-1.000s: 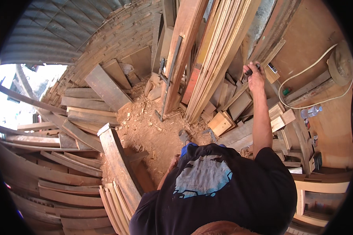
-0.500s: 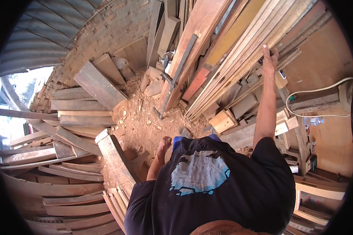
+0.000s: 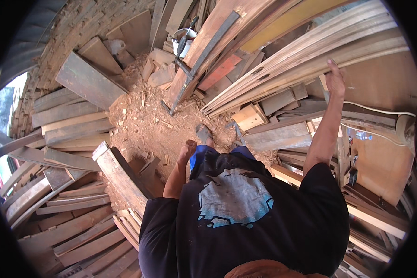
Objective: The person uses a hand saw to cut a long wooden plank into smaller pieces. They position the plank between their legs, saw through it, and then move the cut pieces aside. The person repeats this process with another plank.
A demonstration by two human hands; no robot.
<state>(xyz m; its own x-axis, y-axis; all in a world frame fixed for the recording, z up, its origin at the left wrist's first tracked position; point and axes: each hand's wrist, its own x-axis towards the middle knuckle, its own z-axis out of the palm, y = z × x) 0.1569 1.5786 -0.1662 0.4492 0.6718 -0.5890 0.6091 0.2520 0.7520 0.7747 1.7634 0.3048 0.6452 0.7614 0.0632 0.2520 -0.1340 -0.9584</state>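
Long pale wooden strips lean in a bundle at the upper right, their lower ends on the chip-strewn floor. My right hand, arm stretched far out, grips the bundle's outer right edge. Its thumb lies on the near side of the strips, and the other fingers are partly hidden. Close to my left thigh hangs my left hand, curled into a loose fist with nothing visible in it.
A thick reddish plank stands left of the strips with a dark bar clamp against it. Behind is a white bucket. Stacked boards line the left, and a pale cable runs at right. Wood chips cover the floor.
The upper part of the strip bundle has swung to the right along with my right hand, away from the boards behind. My view has shifted too. The left hand stays low and closed.
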